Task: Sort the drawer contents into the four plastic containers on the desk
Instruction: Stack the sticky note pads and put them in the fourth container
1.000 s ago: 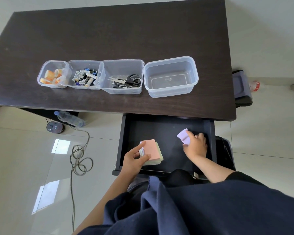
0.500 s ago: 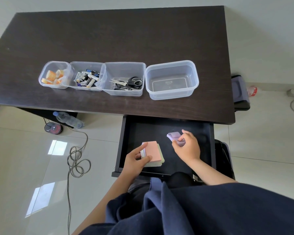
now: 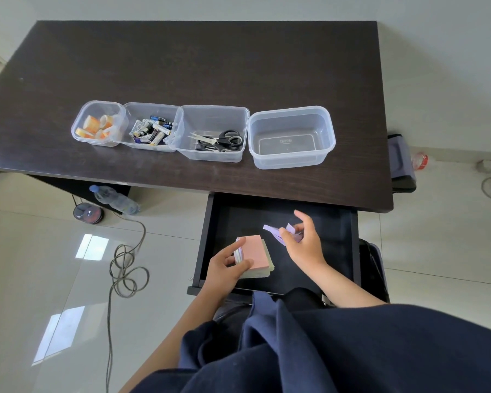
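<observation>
The black drawer [image 3: 349,251] is pulled open below the dark desk [image 3: 210,66]. My left hand [image 3: 224,269] grips a stack of sticky notes [image 3: 255,255], pink on top, at the drawer's left. My right hand [image 3: 304,245] holds loose purple notes [image 3: 275,232] just right of that stack. Four clear containers stand in a row on the desk: one with tape rolls [image 3: 97,124], one with batteries [image 3: 150,129], one with scissors [image 3: 219,139], and a bare one [image 3: 291,137] at the right.
A water bottle [image 3: 114,199] and a round disc case [image 3: 88,214] lie on the tiled floor under the desk's left side, with a coiled cable [image 3: 125,265] nearby. A dark chair arm [image 3: 401,163] sits at the desk's right edge.
My right hand has lifted the purple notes from the drawer's right side and carried them left toward the pink stack. My left hand stays on the stack.
</observation>
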The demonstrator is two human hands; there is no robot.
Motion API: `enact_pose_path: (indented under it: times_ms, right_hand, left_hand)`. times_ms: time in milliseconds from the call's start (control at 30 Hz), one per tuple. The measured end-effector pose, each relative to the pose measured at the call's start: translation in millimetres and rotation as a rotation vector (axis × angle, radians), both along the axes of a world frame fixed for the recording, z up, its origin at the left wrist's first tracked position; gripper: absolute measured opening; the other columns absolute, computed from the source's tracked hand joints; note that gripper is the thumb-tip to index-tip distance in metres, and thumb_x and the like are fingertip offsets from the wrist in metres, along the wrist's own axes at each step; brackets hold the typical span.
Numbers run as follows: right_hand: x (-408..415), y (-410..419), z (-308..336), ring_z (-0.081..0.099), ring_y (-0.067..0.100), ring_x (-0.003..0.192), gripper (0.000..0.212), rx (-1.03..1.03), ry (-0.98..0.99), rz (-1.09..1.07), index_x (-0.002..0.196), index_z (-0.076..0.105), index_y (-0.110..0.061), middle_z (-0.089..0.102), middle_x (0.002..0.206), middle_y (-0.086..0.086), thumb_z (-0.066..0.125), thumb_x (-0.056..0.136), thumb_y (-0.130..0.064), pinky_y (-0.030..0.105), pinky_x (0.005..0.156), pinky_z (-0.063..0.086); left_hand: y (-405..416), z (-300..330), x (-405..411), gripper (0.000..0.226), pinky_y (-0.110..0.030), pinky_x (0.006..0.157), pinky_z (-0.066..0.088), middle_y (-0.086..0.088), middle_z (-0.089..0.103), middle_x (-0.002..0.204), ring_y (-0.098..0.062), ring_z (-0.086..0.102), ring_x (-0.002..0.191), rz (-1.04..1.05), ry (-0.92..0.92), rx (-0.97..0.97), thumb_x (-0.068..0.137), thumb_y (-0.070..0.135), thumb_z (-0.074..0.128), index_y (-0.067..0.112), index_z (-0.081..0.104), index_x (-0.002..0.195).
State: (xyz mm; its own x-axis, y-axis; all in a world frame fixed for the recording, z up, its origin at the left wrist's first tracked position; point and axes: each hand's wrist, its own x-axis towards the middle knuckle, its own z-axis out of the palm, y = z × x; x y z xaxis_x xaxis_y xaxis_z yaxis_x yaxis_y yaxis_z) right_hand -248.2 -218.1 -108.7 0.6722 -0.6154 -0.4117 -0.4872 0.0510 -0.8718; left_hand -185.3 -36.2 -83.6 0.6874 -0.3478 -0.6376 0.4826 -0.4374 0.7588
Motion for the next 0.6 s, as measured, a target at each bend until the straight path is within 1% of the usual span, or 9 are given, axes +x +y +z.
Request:
enact_pose_path:
  times_ms: [67,133,167,200,267,367,433,533,600]
  right_hand:
    - [0.4,1.4,0.7,0.054,0.007,0.087,0.026,-0.019,-0.007,0.067,0.114,0.059,-0.028,0.052,0.094,-0.009,0.062,0.088,-0.023,0.025,0.080,0.048]
    - [0.3,4.3,3.4,0.055,0.011,0.092,0.010,-0.048,0.008,0.116,0.096,0.067,-0.025,0.050,0.100,-0.006,0.064,0.087,-0.026,0.038,0.083,0.054]
    - [1.1,6.2,6.2,0.055,0.011,0.092,0.006,-0.054,0.012,0.123,0.089,0.067,-0.024,0.050,0.102,-0.004,0.065,0.086,-0.028,0.038,0.082,0.055]
    - [1.7,8.4,9.4,0.055,0.011,0.091,0.008,-0.062,0.014,0.123,0.086,0.065,-0.022,0.050,0.104,-0.001,0.067,0.085,-0.030,0.034,0.080,0.054]
    - [3.8,12.4,16.6,0.056,0.012,0.090,0.016,-0.085,0.018,0.121,0.084,0.062,-0.018,0.050,0.106,0.000,0.069,0.083,-0.033,0.020,0.075,0.048]
    - [7.7,19.0,25.4,0.058,0.016,0.090,0.024,-0.119,0.006,0.133,0.083,0.059,-0.017,0.053,0.103,0.000,0.074,0.078,-0.034,0.015,0.071,0.044]
    - [10.1,24.8,27.7,0.058,0.015,0.089,0.028,-0.134,0.008,0.146,0.082,0.058,-0.016,0.055,0.100,0.000,0.076,0.076,-0.036,0.017,0.070,0.045]
    - [12.2,33.7,26.6,0.058,0.012,0.083,0.031,-0.126,0.024,0.184,0.079,0.059,-0.015,0.060,0.091,0.000,0.075,0.076,-0.042,0.019,0.067,0.046]
    - [12.0,37.3,24.8,0.060,0.014,0.076,0.034,-0.091,0.031,0.204,0.073,0.061,-0.012,0.063,0.083,0.003,0.070,0.080,-0.044,0.022,0.064,0.045]
  left_hand:
    - [-0.3,1.0,0.0,0.052,-0.038,0.085,0.057,0.001,0.065,0.098,-0.020,0.064,0.092,0.007,0.003,-0.005,0.083,0.006,0.069,0.027,0.056,0.129]
    - [-0.4,1.5,0.2,0.052,-0.028,0.073,0.056,0.000,0.066,0.097,-0.017,0.064,0.087,0.013,-0.001,-0.007,0.083,0.006,0.069,0.027,0.056,0.129]
    - [-0.5,2.0,0.4,0.053,-0.025,0.069,0.054,-0.003,0.067,0.098,-0.017,0.064,0.086,0.014,-0.004,-0.012,0.083,0.007,0.070,0.027,0.056,0.130]
    - [-0.5,2.3,0.4,0.053,-0.025,0.068,0.053,-0.005,0.067,0.098,-0.018,0.064,0.085,0.013,-0.008,-0.016,0.083,0.007,0.070,0.026,0.055,0.130]
    - [-0.9,2.8,0.6,0.054,-0.033,0.074,0.057,-0.006,0.067,0.098,-0.022,0.064,0.088,0.010,-0.017,-0.016,0.083,0.007,0.071,0.025,0.055,0.131]
    - [-1.8,2.8,-0.2,0.052,-0.041,0.083,0.056,-0.004,0.067,0.094,-0.024,0.064,0.088,0.009,-0.042,-0.022,0.081,0.007,0.071,0.027,0.058,0.128]
    - [-2.5,3.2,-0.3,0.052,-0.037,0.075,0.055,-0.009,0.069,0.089,-0.021,0.062,0.078,0.020,-0.058,-0.041,0.080,0.007,0.072,0.030,0.060,0.125]
    - [-4.3,6.5,0.8,0.052,-0.023,0.064,0.052,-0.010,0.072,0.088,-0.012,0.063,0.068,0.030,-0.086,-0.083,0.082,0.006,0.071,0.035,0.057,0.123]
    - [-5.1,8.6,1.9,0.052,-0.021,0.065,0.054,-0.009,0.073,0.094,-0.015,0.068,0.075,0.032,-0.112,-0.107,0.082,0.007,0.071,0.035,0.055,0.123]
